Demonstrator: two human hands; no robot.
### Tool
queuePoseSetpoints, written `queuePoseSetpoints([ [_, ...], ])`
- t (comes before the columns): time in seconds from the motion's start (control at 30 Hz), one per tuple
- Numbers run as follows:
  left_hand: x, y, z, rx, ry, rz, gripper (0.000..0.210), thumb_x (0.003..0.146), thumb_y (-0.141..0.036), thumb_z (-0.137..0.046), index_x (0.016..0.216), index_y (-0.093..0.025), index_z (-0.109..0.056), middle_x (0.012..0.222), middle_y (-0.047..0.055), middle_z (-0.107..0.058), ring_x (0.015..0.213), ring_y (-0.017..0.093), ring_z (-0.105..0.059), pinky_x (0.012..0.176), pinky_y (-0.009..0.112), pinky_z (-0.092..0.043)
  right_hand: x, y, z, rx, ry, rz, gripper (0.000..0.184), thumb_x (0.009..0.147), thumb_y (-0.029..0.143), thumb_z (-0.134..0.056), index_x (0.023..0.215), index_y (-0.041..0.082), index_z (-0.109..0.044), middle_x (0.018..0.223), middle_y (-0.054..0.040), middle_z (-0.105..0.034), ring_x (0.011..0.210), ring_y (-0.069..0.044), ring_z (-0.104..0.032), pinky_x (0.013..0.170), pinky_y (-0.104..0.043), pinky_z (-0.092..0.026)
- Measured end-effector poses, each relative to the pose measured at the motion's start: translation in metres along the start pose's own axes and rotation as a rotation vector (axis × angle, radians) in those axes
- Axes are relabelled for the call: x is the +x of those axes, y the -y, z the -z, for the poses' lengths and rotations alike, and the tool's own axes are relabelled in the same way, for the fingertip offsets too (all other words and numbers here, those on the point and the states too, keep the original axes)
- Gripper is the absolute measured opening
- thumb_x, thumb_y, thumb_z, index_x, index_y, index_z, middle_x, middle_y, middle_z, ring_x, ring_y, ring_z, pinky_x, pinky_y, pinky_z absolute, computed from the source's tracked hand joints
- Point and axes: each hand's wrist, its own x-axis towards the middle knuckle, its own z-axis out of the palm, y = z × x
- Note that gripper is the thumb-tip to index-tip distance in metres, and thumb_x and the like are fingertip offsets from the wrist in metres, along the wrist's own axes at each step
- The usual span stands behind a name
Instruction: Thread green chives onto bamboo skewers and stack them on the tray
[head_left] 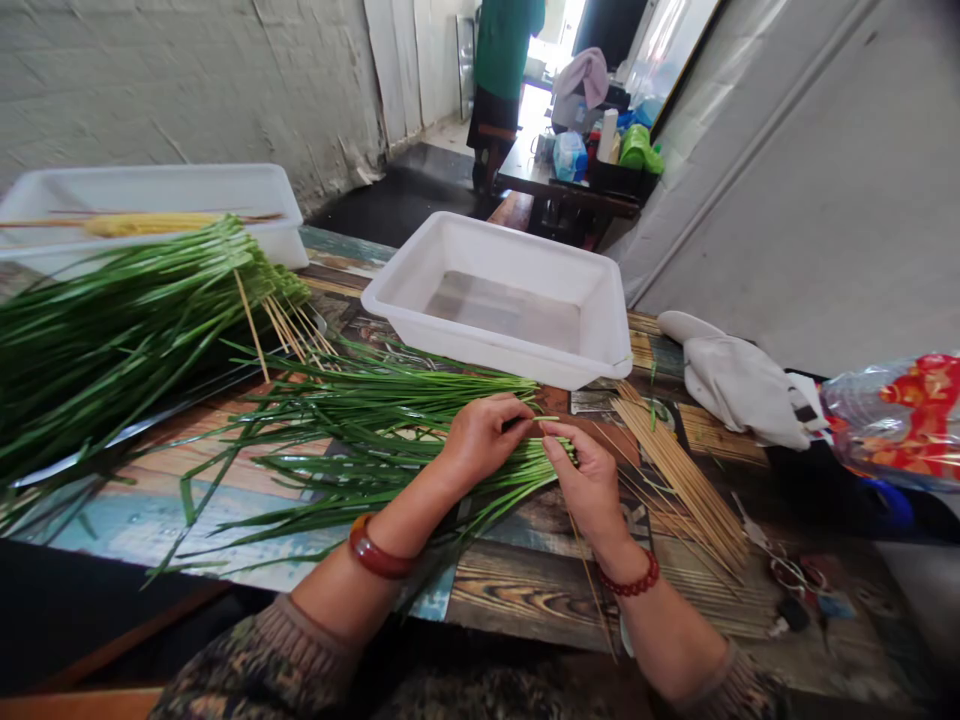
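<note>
Green garlic chives [352, 400] lie in a loose spread over the table, their pale stem ends pointing right. My left hand [484, 437] is closed in a pinch on a chive stem over that spread. Just to its right, the thumb and forefinger of my right hand [589, 480] close on the stem ends of the chives. A thin bamboo skewer [589, 575] slants down below my right hand; whether the fingers hold it I cannot tell. More bamboo skewers [682, 480] lie in a bundle to the right. At the left, a large pile of chives [127, 290] has skewers sticking out of its stem ends.
A white plastic tub [495, 345] stands beyond my hands. Another white tub [289, 235] at the back left has yellow skewered food across it. Scissors [754, 525], keys [787, 615], a pale cloth [735, 380] and a red-printed plastic bag [900, 420] lie right. A person [506, 70] stands beyond.
</note>
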Motion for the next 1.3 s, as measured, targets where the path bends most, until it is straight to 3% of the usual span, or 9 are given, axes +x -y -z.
queuePoseSetpoints([
  [0.47,-0.001,-0.004,0.001,0.120,0.033,-0.057,0.014,0.087,-0.015,-0.061,0.080,-0.017,-0.073,0.074,0.002,-0.066,0.067,0.012,-0.060,0.062,0.022,-0.039,-0.001,-0.002,-0.003,-0.018,-0.006,-0.029,0.023,0.087,0.036,-0.061,0.101,0.021,-0.071,0.097,-0.0051,-0.074,0.089,-0.021,-0.068,0.082,-0.034,-0.051],
  [0.63,-0.002,-0.001,0.001,0.155,0.050,-0.105,0.011,0.086,-0.016,-0.062,0.080,-0.018,-0.072,0.074,0.002,-0.067,0.068,0.013,-0.061,0.063,0.023,-0.041,-0.002,-0.007,-0.006,0.010,-0.075,-0.031,0.042,0.086,0.035,-0.063,0.125,0.021,-0.059,0.086,-0.0024,-0.070,0.078,-0.018,-0.065,0.077,-0.031,-0.051],
  [0.73,-0.002,0.001,0.001,0.151,0.059,-0.133,0.011,0.086,-0.016,-0.062,0.083,-0.019,-0.072,0.075,0.002,-0.067,0.068,0.014,-0.062,0.065,0.024,-0.041,-0.002,-0.008,-0.005,0.013,-0.028,-0.019,0.041,0.087,0.035,-0.061,0.125,0.021,-0.059,0.084,-0.0013,-0.068,0.077,-0.017,-0.063,0.076,-0.031,-0.050],
  [1.03,-0.002,0.003,0.002,0.028,0.018,-0.018,0.012,0.087,-0.014,-0.060,0.084,-0.017,-0.071,0.078,0.003,-0.066,0.072,0.013,-0.061,0.066,0.022,-0.045,-0.001,-0.011,-0.005,0.036,-0.019,-0.020,0.035,0.087,0.037,-0.061,0.119,0.021,-0.062,0.085,-0.0022,-0.068,0.075,-0.017,-0.063,0.070,-0.029,-0.049],
  [1.2,-0.001,0.006,0.000,-0.011,0.051,-0.085,0.014,0.087,-0.012,-0.059,0.084,-0.017,-0.072,0.080,0.004,-0.065,0.074,0.013,-0.062,0.069,0.023,-0.046,-0.001,-0.007,-0.004,-0.001,-0.015,-0.001,0.038,0.089,0.034,-0.059,0.124,0.021,-0.059,0.085,-0.0012,-0.067,0.077,-0.017,-0.062,0.075,-0.030,-0.049],
  [1.3,-0.001,0.004,-0.001,-0.019,0.089,-0.133,0.016,0.088,-0.011,-0.058,0.085,-0.017,-0.072,0.081,0.004,-0.066,0.074,0.014,-0.062,0.068,0.024,-0.046,0.000,-0.006,-0.004,-0.023,-0.006,0.008,0.034,0.090,0.033,-0.057,0.122,0.022,-0.061,0.097,-0.0034,-0.069,0.087,-0.018,-0.064,0.083,-0.032,-0.048],
])
